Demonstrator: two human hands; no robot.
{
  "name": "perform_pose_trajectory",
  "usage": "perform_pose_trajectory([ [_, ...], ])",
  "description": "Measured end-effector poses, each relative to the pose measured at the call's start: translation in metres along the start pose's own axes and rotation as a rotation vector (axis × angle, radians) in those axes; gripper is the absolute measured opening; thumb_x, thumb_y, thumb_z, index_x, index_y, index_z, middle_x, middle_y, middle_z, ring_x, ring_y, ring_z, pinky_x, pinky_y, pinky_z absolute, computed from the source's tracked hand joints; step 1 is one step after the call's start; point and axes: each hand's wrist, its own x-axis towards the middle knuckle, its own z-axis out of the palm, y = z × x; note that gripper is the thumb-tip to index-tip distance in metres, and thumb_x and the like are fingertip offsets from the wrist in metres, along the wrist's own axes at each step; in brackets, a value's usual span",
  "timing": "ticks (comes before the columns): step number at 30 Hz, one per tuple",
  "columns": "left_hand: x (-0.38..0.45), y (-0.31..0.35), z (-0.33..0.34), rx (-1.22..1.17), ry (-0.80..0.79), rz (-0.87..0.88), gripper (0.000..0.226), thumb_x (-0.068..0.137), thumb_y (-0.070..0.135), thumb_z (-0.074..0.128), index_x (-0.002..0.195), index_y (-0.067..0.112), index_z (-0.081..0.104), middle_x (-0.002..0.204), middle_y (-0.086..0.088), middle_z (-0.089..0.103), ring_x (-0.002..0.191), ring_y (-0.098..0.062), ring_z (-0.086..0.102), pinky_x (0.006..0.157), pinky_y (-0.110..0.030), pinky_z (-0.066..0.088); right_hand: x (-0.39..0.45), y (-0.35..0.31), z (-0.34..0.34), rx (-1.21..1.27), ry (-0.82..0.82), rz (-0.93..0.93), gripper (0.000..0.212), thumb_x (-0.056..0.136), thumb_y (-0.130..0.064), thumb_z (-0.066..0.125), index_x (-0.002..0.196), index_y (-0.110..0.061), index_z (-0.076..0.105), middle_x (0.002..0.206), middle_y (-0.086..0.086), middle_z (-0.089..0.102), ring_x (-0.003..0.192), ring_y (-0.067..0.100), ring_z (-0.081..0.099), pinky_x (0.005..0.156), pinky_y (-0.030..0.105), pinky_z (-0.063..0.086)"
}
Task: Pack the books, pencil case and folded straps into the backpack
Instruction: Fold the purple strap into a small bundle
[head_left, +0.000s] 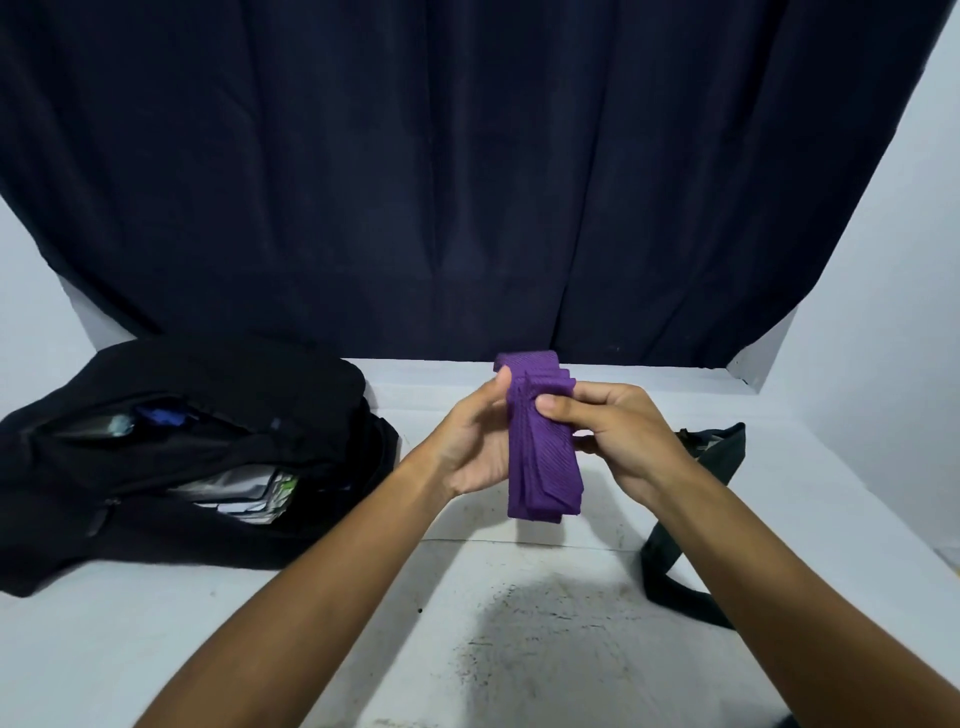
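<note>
– Purple folded strap (540, 447): where?
– Above table (156, 639), clamped btwn left hand (475, 441) & right hand (618, 441).
– Backpack (208, 415)?
– Left side, open, books (249, 493) inside.

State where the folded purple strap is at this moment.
In the head view, the folded purple strap is centre frame, held above the table between left hand and right hand, right of the backpack.

Both hands, left hand (470, 447) and right hand (618, 441), clasp a folded purple strap (543, 457) above the table (156, 649). The open black backpack (182, 447) lies to the strap's left, books (244, 499) showing inside. A dark strap (675, 561) lies to its right.
</note>
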Motion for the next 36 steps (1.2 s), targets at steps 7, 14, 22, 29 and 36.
perform_pose_trajectory([
  [7,-0.002,-0.005,0.009,0.092,0.039,0.033,0.068,0.063,0.016,0.091,0.121,0.020,0.055,0.121,-0.017,0.058,0.118,-0.047,0.052,0.077,-0.048,0.060,0.004,0.003,0.007,0.006,0.056,-0.009,0.005,0.080,-0.003,0.073,0.085,-0.003,0.072,0.058,-0.005,0.067,0.049,0.004,0.060,0.044,0.014,0.044],
  [14,-0.002,-0.010,0.008,0.096,0.096,0.031,0.073,0.071,-0.019,0.056,0.132,0.020,0.046,0.121,-0.018,0.059,0.106,-0.042,0.062,0.075,-0.061,0.056,0.011,0.013,0.006,-0.031,0.188,0.012,0.048,0.069,-0.004,0.084,0.107,-0.006,0.055,0.088,0.012,0.063,0.069,0.017,0.066,0.051,0.025,0.053],
  [22,-0.002,-0.012,0.006,0.085,0.124,0.012,0.078,0.070,-0.020,0.056,0.136,0.021,0.045,0.117,-0.011,0.064,0.095,-0.032,0.068,0.071,-0.062,0.056,0.013,0.008,-0.005,0.128,0.006,0.102,0.080,0.077,0.005,0.073,0.143,-0.016,0.034,0.087,0.010,0.075,0.072,0.017,0.071,0.064,0.031,0.055],
  [29,-0.004,-0.009,0.005,0.196,0.166,0.016,0.053,0.076,0.001,0.069,0.125,0.017,0.055,0.109,-0.006,0.067,0.101,-0.025,0.066,0.084,-0.045,0.058,0.013,0.009,-0.002,0.080,0.046,-0.006,0.088,0.075,0.010,0.073,0.147,-0.017,0.030,0.079,0.011,0.074,0.070,0.019,0.070,0.064,0.031,0.056],
  [36,0.001,0.009,-0.015,0.613,0.798,0.595,0.019,0.084,0.030,0.053,0.082,0.016,0.065,0.089,0.006,0.064,0.083,-0.006,0.058,0.084,-0.028,0.046,0.008,-0.015,-0.013,0.033,-0.102,0.011,0.086,0.077,0.013,0.068,0.146,-0.022,0.032,0.079,0.012,0.073,0.067,0.019,0.070,0.056,0.025,0.053],
])
